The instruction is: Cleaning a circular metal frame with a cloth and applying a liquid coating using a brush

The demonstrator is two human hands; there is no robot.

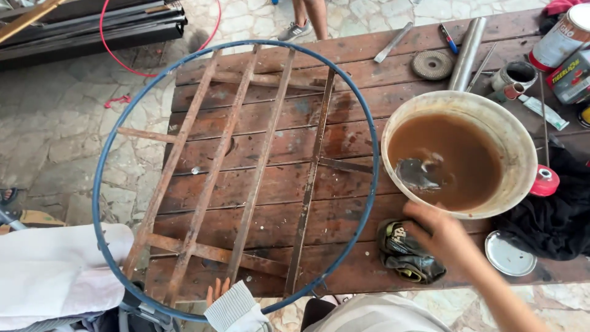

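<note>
A: Where are the hands?

B: At the table's [369, 67] near edge. The left hand [216, 291], in a ribbed white cuff, shows only fingertips beside the blue ring [369, 154]; its grip cannot be determined. The right hand [439, 233] rests open-fingered on a dark wet rag [402, 252].

A: And beyond?

B: A bucket [522, 147] of brown liquid stands just past the rag. Rusty bars [258, 166] cross the ring. A grinding disc [432, 64] lies near the far edge.

One bowl [522, 144], one hoop [98, 184], maybe two cans [562, 40].
</note>
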